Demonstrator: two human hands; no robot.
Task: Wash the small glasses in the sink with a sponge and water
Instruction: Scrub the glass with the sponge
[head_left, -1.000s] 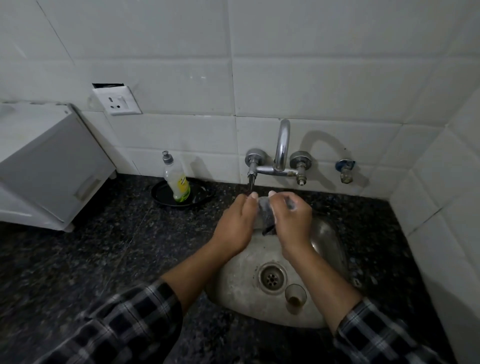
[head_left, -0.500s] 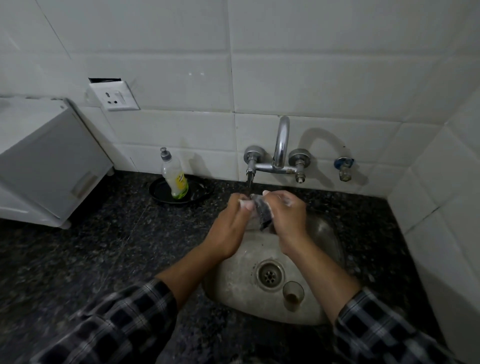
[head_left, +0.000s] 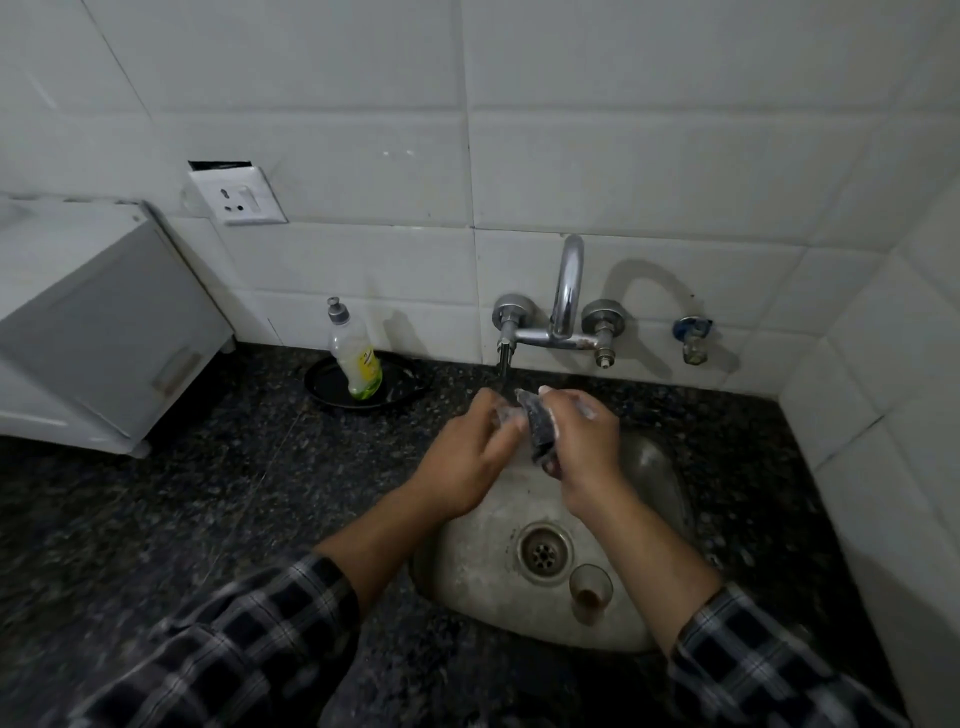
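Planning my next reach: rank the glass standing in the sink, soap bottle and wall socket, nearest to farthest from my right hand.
1. Glass, in the sink, toward you from the right hand.
2. Soap bottle, on the counter, left.
3. Wall socket, far left, up high.

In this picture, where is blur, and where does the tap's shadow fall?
Head view: the left hand and sleeves are motion-blurred; the tap throws a curved shadow toward the picture's right on the wall tiles; tile joints bow from the wide lens.
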